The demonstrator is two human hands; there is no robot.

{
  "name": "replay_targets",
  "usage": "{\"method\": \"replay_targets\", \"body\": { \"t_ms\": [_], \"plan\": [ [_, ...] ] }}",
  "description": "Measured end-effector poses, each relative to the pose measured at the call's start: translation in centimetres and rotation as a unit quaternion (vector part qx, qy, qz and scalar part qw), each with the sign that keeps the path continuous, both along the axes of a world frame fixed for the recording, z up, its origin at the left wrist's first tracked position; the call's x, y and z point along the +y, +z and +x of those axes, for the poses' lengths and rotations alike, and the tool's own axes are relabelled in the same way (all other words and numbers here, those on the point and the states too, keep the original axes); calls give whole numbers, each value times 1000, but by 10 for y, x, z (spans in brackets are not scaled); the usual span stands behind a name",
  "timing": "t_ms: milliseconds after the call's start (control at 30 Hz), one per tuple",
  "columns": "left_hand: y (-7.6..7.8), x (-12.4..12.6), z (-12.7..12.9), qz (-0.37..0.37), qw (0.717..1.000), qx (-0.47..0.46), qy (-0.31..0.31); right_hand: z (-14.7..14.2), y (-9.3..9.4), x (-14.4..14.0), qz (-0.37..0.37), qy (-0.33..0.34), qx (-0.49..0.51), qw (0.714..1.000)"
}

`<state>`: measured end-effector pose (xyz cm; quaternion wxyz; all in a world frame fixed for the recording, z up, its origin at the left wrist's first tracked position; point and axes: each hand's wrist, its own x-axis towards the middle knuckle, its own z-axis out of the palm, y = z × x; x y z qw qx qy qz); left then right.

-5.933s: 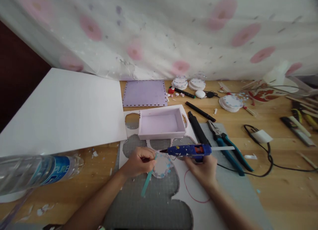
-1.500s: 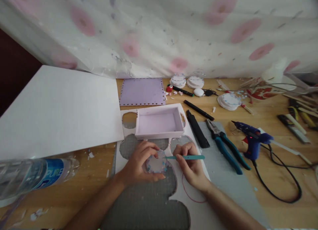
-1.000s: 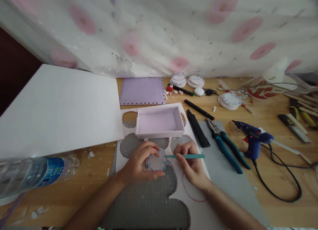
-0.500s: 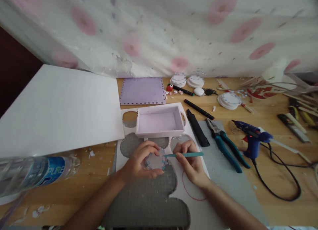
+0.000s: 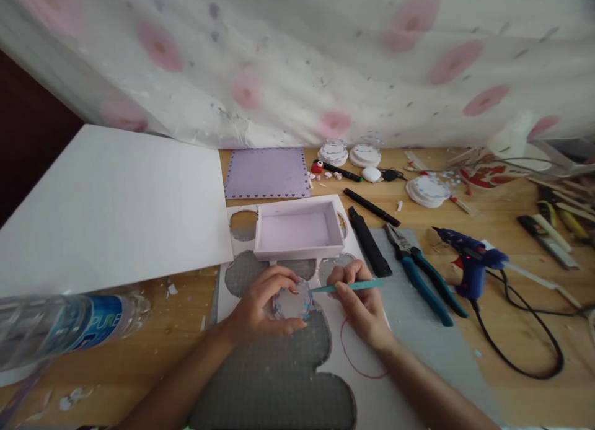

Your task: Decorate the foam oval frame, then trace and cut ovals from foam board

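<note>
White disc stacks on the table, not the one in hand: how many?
3. Two stacks side by side at the back by the curtain; a third stack further right, behind the glue gun. More may be hidden in the right-edge clutter.

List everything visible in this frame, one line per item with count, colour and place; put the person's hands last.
round disc: 1, white with blue edge dots, in the left hand
thin tool: 1, teal, in the right hand, tip at the disc
open box: 1, lilac, just beyond the hands
flat panel: 1, purple, behind the box
large sheet: 1, white, left
cut-out sheet: 1, white, on a grey mat
water bottle: 1, clear with blue label, near left
glue gun: 1, blue, right, black cord
pliers: 1, teal handles, right of box
disc stacks: 3, white, far edge
curtain: 1, white with pink spots, behind
left hand: grips the disc
right hand: grips the tool
</note>
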<state>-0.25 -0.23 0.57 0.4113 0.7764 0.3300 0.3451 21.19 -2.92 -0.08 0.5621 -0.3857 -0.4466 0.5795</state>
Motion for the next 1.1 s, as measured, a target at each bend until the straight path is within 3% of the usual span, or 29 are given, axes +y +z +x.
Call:
{"method": "replay_targets", "body": {
  "t_ms": [300,633,1100],
  "plan": [
    [4,0,1,5,1000,-7,1,-2,3,0,4,45,-6,999],
    [5,1,-1,-19,999,-33,8,-2,1,-1,-1,52,-10,999],
    [3,2,2,6,999,-48,24,-2,-7,-2,-41,39,15,998]
  ]
}}
